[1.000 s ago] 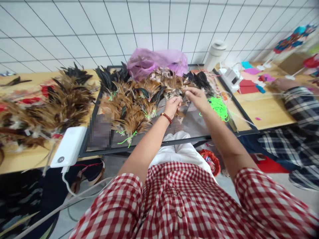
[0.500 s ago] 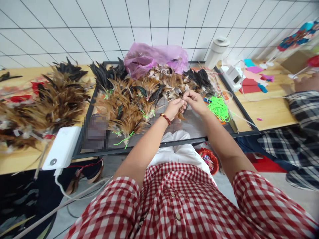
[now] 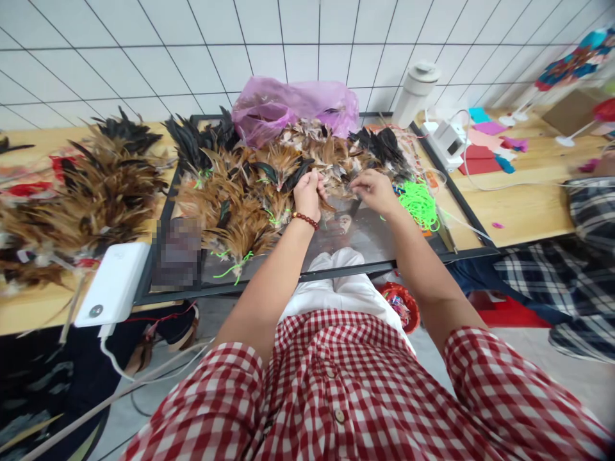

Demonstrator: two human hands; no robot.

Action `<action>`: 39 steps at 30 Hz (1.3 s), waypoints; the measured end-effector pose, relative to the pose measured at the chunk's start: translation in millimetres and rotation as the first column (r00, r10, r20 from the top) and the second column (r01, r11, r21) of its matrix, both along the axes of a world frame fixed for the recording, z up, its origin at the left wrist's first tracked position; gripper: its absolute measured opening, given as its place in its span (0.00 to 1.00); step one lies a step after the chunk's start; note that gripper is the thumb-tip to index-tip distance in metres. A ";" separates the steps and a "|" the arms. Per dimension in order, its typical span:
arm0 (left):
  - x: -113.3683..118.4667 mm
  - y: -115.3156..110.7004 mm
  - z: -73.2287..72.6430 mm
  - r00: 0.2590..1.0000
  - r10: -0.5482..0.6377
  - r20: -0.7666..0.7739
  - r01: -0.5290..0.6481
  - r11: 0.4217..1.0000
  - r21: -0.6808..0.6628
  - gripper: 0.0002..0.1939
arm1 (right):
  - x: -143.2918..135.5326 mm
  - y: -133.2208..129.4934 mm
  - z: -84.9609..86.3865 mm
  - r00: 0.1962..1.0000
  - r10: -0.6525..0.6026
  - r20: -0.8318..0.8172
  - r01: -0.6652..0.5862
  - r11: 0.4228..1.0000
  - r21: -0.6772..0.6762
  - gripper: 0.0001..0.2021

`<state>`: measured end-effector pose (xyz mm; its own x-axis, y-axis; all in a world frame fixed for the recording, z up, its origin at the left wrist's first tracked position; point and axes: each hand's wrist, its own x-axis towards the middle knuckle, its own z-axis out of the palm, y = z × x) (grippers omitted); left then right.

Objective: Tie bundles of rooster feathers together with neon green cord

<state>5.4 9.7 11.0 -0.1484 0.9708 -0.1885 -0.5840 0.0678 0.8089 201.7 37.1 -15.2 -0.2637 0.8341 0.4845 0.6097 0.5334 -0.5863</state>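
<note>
My left hand (image 3: 309, 193), with a dark red bead bracelet (image 3: 306, 220) at the wrist, is closed. A small brown feather (image 3: 327, 204) sticks out beside its fingers. To the right, my right hand (image 3: 377, 191) is held in a pinch, its thumb and index finger close together at the edge of the feather pile (image 3: 331, 150). What lies between those fingertips is too small to make out. Several brown feather bunches (image 3: 243, 224) tied with green string lie left of my hands, and a heap of bright green cord (image 3: 419, 205) lies right of them.
A black-framed tray (image 3: 269, 287) holds the feathers. Behind are a crumpled pink plastic bag (image 3: 293, 105) and a white bottle (image 3: 417, 93). A white power bank (image 3: 114, 282) stands at the left, more feathers (image 3: 115, 169) beyond it. A co-worker's checked sleeve (image 3: 596, 211) shows at right.
My hands have moved apart. The left has shifted left with the brown feather; the right stays near its former place, still pinched. The whole view has shifted slightly.
</note>
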 end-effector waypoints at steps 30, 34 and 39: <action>7.9 -2.6 -8.1 0.985 -0.172 0.026 0.170 0.983 0.064 0.15 | -50.9 -34.8 16.6 0.874 -0.029 -0.485 -0.072 0.980 -0.188 0.24; 10.4 -8.6 -3.7 0.978 -0.207 -0.020 0.208 0.974 0.089 0.16 | -46.0 -31.1 22.5 0.795 -0.043 -0.605 -0.104 0.973 -0.206 0.27; 17.2 -15.0 -4.1 0.965 -0.236 -0.110 0.247 0.964 0.094 0.18 | -46.9 -31.7 26.6 0.772 0.011 -0.635 -0.199 0.954 -0.225 0.29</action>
